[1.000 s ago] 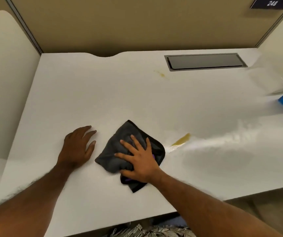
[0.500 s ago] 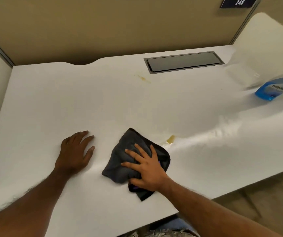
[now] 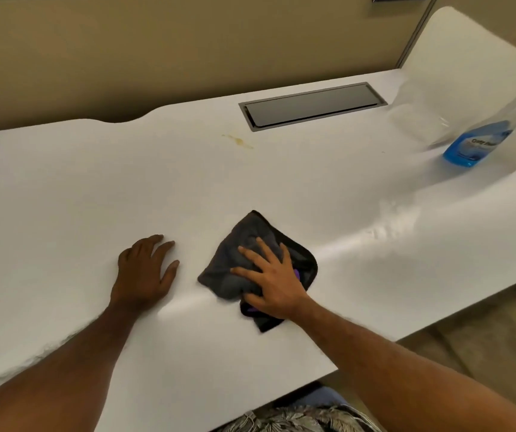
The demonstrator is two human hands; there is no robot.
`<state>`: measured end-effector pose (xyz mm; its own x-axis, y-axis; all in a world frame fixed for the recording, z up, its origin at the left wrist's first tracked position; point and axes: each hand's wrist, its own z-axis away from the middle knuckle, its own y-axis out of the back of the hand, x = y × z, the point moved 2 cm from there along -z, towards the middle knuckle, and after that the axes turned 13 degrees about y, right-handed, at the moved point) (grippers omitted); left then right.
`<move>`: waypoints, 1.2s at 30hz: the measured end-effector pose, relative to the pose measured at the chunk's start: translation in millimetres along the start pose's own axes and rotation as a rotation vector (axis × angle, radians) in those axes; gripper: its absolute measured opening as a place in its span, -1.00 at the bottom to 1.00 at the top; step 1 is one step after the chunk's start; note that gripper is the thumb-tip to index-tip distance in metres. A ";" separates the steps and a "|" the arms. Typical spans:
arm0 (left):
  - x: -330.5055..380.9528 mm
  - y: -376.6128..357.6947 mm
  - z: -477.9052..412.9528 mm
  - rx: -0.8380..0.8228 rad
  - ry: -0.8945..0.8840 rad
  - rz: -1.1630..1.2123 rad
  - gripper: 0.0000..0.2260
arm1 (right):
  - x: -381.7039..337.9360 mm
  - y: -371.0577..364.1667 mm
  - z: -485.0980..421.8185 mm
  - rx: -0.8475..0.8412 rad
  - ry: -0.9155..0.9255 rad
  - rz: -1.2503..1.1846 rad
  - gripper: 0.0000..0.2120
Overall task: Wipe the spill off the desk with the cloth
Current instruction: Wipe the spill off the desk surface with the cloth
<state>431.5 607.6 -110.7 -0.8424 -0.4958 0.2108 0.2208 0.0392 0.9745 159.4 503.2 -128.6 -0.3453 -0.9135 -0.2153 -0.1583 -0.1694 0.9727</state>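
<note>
Here the right hand [image 3: 277,283] presses flat, fingers spread, on the dark cloth [image 3: 250,244], just beside the left hand [image 3: 143,272], open on the desk [image 3: 79,188].

Tan partition wall [image 3: 157,57] backs the cubicle; beige floor [image 3: 484,332] below.

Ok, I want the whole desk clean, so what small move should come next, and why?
Probably slide the cloth under the right hand up and away toward the yellowish smear near the metal hatch. That smear remains on the desk, none shows beside the cloth, and the left hand lies flat, bracing.
</note>
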 end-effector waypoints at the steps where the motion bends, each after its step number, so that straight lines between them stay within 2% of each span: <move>1: 2.8 -0.4 -3.2 0.001 -0.004 -0.005 -0.47 | -0.1 -0.2 14.9 0.022 0.042 -0.007 -0.49; 3: 9.2 -1.5 -8.5 0.002 -0.014 -0.020 -0.48 | 11.6 3.5 43.0 0.064 0.028 -0.007 -0.48; 6: 18.8 -4.0 -12.0 0.010 -0.021 -0.016 -0.49 | 46.5 15.5 61.0 0.078 -0.220 0.028 -0.46; 9: 27.0 -6.5 -12.0 0.032 -0.015 0.028 -0.51 | 70.9 22.0 46.6 0.030 -0.443 0.054 -0.41; 12: 33.8 -8.2 -9.3 0.050 -0.015 0.039 -0.51 | 70.4 20.1 13.2 0.004 -0.498 0.040 -0.36; 14: 38.5 -8.7 -8.4 0.052 -0.021 0.024 -0.49 | 56.2 15.4 -3.8 -0.001 -0.432 0.017 -0.34; 17: 42.5 -9.0 -11.3 0.048 -0.026 0.008 -0.46 | 22.6 5.7 2.6 -0.001 -0.149 0.019 -0.37; 19: 42.4 -8.5 -15.2 0.044 -0.016 -0.001 -0.46 | 19.7 3.8 25.5 0.033 -0.042 0.017 -0.42; 21: 42.3 -8.4 -19.4 0.048 -0.012 -0.014 -0.46 | 38.8 9.7 47.2 0.077 -0.063 0.019 -0.44; 26: 48.7 -11.7 -25.5 0.061 -0.007 -0.003 -0.46 | 96.9 27.5 44.6 0.030 -0.412 0.033 -0.41; 30: 57.3 -17.1 -30.0 0.080 0.021 -0.001 -0.47 | 91.8 23.0 1.2 -0.015 -0.400 -0.009 -0.39; 36: 59.0 -16.4 -48.7 0.085 0.011 0.006 -0.47 | 75.1 13.0 37.0 0.058 0.039 0.029 -0.42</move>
<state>402.0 535.5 -117.9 -0.8355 -0.5051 0.2163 0.1829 0.1156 0.9763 97.2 446.0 -135.3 -0.3146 -0.9315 -0.1825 -0.2028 -0.1218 0.9716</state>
